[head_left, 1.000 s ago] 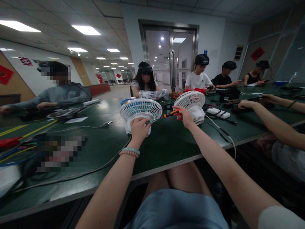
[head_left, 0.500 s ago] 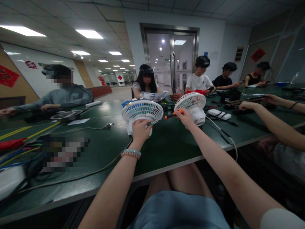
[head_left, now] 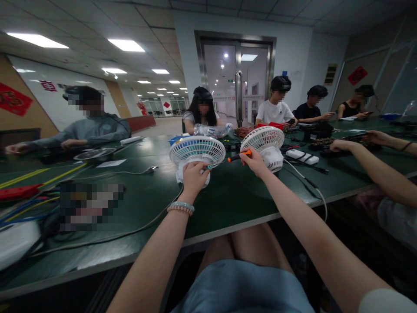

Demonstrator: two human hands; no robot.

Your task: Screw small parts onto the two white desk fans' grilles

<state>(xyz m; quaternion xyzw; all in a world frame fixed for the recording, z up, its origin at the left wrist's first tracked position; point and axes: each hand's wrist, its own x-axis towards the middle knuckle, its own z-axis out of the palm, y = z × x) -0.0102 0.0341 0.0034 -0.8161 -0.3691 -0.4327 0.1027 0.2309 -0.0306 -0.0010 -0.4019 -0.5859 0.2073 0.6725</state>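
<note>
The left hand (head_left: 193,177) grips the fan (head_left: 197,153) standing on the worktop (head_left: 228,195) near its front edge; the right hand (head_left: 256,161) fingers pinch a screwdriver (head_left: 235,157). The tip may slip off, since the fan rests only on a small base.

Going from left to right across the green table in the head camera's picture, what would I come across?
Red flat case → white sheet of paper → left hand gripping a white-grilled desk fan → orange-handled screwdriver → right hand → second white-grilled fan → white rectangular power pack → a neighbour's outstretched forearm.
</note>
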